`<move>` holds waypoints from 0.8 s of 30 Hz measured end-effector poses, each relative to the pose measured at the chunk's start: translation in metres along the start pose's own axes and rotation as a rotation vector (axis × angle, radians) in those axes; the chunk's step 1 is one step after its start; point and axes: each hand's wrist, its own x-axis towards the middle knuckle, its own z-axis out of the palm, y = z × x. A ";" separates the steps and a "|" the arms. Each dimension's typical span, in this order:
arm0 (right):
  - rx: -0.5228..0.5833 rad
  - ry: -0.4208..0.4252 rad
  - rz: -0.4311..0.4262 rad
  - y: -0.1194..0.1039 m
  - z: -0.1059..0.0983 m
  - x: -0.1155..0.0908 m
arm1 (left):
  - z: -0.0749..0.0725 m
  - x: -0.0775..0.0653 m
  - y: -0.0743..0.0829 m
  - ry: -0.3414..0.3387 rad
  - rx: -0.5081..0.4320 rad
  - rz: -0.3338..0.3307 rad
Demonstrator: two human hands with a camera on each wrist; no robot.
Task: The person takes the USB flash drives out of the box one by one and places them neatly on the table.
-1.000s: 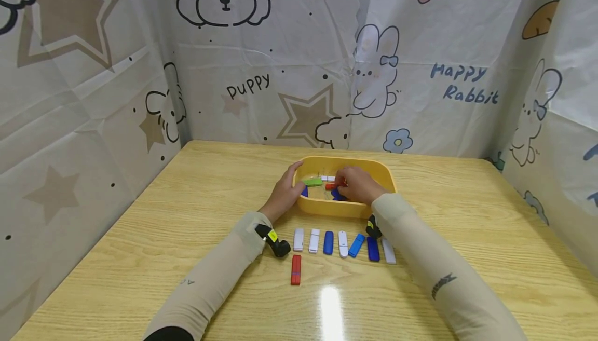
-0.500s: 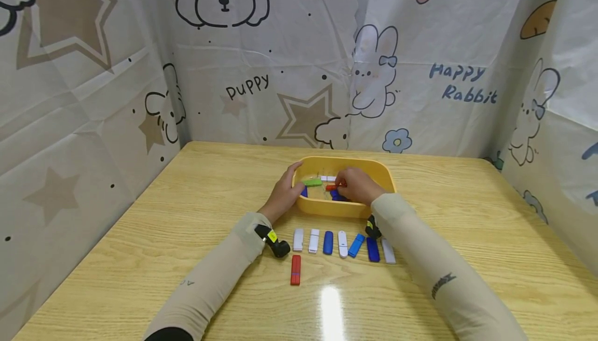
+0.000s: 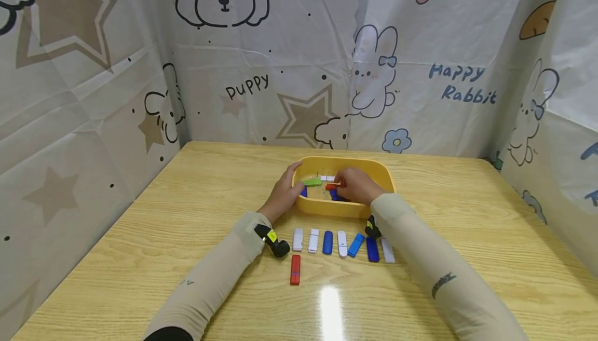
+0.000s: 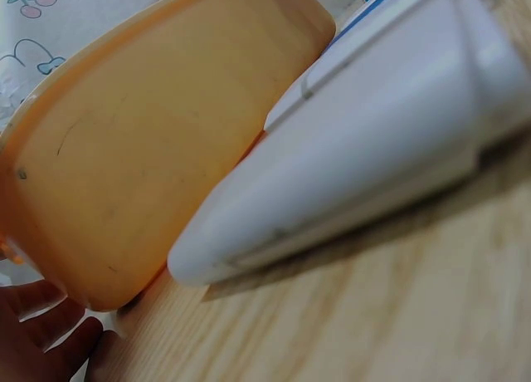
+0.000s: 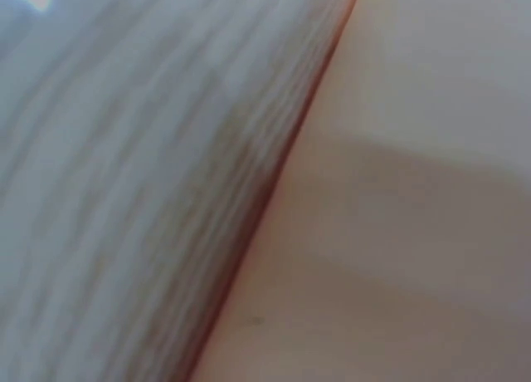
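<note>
A yellow plastic bin stands towards the back of the table. My left hand grips its left end, with the thumb at the rim; in the left wrist view, the fingers lie against the bin's outer wall. My right hand reaches inside with curled fingers, which pinch a red USB stick, partly hidden by them. Also in the bin lie a green stick, a white stick and blue ones. The right wrist view shows only blurred close surfaces.
In front of the bin is a row of several white and blue USB sticks, the rightmost close to my right sleeve. A single red USB stick lies nearer to me. Patterned cloth walls the table at the back and sides.
The right hand's fingers shift slightly over the red and blue sticks in the bin. The left hand, the bin and the row stay as they were.
</note>
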 end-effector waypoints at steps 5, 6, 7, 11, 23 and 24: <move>-0.026 -0.023 0.020 0.001 0.001 0.000 | 0.000 0.000 -0.001 -0.003 -0.004 0.002; -0.032 -0.022 0.018 0.001 0.001 0.000 | 0.000 0.000 -0.002 -0.002 -0.004 0.002; -0.034 -0.018 0.018 0.001 0.001 0.000 | 0.000 0.000 -0.002 0.000 -0.005 0.004; -0.013 0.007 0.029 0.001 0.001 0.000 | 0.000 0.000 -0.001 0.004 -0.005 0.007; 0.023 0.153 0.026 -0.001 0.000 -0.006 | 0.000 0.000 -0.001 -0.002 0.004 -0.011; 0.029 0.158 0.020 -0.001 0.000 -0.007 | 0.000 0.000 0.000 -0.001 0.007 -0.011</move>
